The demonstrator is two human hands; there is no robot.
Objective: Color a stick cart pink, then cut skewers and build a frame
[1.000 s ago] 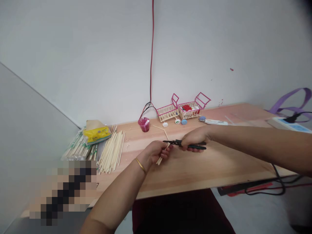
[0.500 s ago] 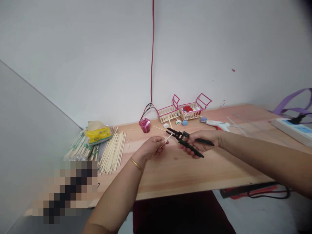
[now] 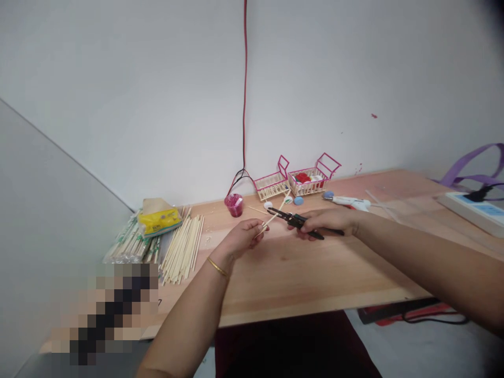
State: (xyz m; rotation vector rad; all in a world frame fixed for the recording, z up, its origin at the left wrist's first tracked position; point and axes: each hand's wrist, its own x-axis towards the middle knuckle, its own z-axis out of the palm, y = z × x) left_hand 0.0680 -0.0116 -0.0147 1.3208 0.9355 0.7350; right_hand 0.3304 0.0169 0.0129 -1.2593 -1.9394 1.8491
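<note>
Soft light greys the wall [image 3: 165, 89], with dark vignetting at upper right.

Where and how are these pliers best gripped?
Probably around both handles of the pliers, coming from the right, as the right hand does: they extend rightward, while the jaws point left, by the stick in the left hand.

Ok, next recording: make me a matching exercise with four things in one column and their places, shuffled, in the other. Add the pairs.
Things
1. dark-handled pliers
2. pale stick
3. yellow packet
4. white power strip

Places
A. on top of the plastic-wrapped sticks
B. far right of the view, with a black plug
C. in the grip of the right hand
D. pinched in the fingers of the left hand

Pairs: 1-C, 2-D, 3-A, 4-B
</note>
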